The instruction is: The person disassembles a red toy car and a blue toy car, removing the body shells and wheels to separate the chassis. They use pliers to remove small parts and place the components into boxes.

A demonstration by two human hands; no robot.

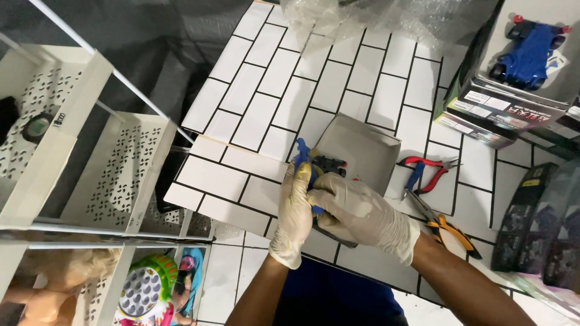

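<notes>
Both my hands wear pale latex gloves and meet over the near edge of a shallow grey cardboard tray [362, 151] on a white-tiled tabletop [266, 102]. My left hand [294, 212] grips a blue plastic model part [304, 157] that sticks up above the fingers. My right hand [362, 214] closes around the same piece from the right, next to a small black part [331, 165] with red bits at the tray's edge. What lies inside the closed fingers is hidden.
Red-handled pliers [430, 171] and orange-handled cutters [450, 230] lie right of the tray. Model car boxes [513, 78], one showing a blue car, stand at the right. Clear plastic wrap [374, 18] sits at the back. White perforated shelves [115, 175] with toys stand at the left.
</notes>
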